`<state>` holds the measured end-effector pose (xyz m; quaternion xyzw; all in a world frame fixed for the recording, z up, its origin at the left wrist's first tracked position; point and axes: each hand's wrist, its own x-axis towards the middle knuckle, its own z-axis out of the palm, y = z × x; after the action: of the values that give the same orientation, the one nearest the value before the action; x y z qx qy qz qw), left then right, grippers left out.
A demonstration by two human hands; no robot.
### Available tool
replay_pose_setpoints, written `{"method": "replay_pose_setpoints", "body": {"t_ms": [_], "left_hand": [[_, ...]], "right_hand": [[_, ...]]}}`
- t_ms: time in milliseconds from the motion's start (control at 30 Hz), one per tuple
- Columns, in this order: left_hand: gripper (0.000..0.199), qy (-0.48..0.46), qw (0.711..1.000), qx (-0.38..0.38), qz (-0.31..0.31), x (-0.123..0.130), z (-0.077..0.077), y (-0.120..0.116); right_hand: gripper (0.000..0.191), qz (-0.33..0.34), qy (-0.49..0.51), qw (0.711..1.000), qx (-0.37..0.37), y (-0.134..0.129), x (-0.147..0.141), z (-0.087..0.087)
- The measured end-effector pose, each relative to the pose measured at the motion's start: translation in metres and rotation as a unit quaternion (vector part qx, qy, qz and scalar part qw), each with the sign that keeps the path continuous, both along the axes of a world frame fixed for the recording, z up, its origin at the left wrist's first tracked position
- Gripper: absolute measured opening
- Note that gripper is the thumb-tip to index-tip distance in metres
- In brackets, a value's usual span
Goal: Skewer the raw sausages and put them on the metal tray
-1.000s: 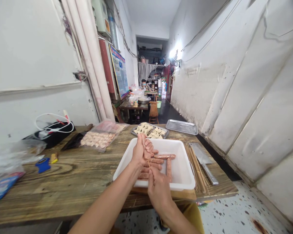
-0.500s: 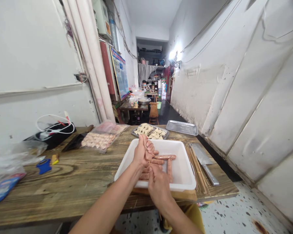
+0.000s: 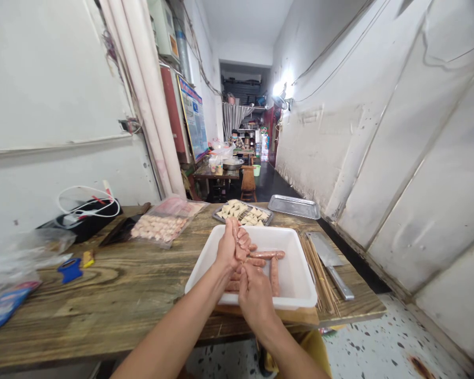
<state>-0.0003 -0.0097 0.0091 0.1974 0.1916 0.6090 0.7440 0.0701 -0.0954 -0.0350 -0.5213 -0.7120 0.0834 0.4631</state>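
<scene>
**Left hand** (image 3: 229,246): clenched, with a raw sausage (image 3: 242,252) gripped in the curled fingers, at middle of the frame.
**Right hand** (image 3: 256,302): pressed against the left hand, below it; its fingertips are hidden, so what is grasped cannot be told.
**Other sausages** (image 3: 266,255): laid in a white plastic tray (image 3: 296,300), at lower middle, beneath the hands.
**Right of the tray:** a bundle of bamboo skewers (image 3: 319,279) and a cleaver (image 3: 326,250) are laid side by side on the wooden table (image 3: 82,316).
**Beyond the tray:** a metal tray (image 3: 240,210) is piled with pale pieces; a bare steel tray (image 3: 294,206) is placed to its right.
**Left of the tray:** a plastic bag of pale pieces (image 3: 158,227) is laid on the table.
</scene>
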Motion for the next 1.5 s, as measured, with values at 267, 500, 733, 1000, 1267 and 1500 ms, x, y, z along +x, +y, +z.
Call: {"method": "replay_pose_setpoints", "body": {"t_ms": [267, 500, 733, 1000, 1267, 1500], "left_hand": [[0.049, 0.015, 1.0, -0.005, 0.004, 0.002, 0.007, -0.006], [0.05, 0.025, 1.0, 0.001, 0.01, 0.003, 0.004, -0.003], [0.052, 0.042, 0.999, -0.009, 0.007, 0.004, 0.006, -0.005], [0.052, 0.034, 0.999, 0.017, 0.009, 0.003, -0.003, 0.001], [0.049, 0.035, 0.999, 0.019, 0.016, 0.003, -0.002, 0.002], [0.04, -0.028, 0.996, 0.056, 0.056, -0.007, -0.003, 0.009]], "right_hand": [[0.03, -0.013, -0.003, 1.0, 0.003, 0.003, -0.001, -0.002], [0.03, -0.019, -0.022, 0.999, 0.015, 0.005, -0.001, -0.003], [0.033, -0.022, -0.02, 0.999, 0.035, 0.007, -0.002, 0.0], [0.031, -0.034, -0.035, 0.999, -0.011, 0.009, -0.003, -0.001], [0.029, -0.036, -0.048, 0.997, -0.053, 0.011, -0.002, 0.006], [0.026, 0.026, -0.043, 0.998, -0.039, -0.001, 0.013, 0.014]]}}
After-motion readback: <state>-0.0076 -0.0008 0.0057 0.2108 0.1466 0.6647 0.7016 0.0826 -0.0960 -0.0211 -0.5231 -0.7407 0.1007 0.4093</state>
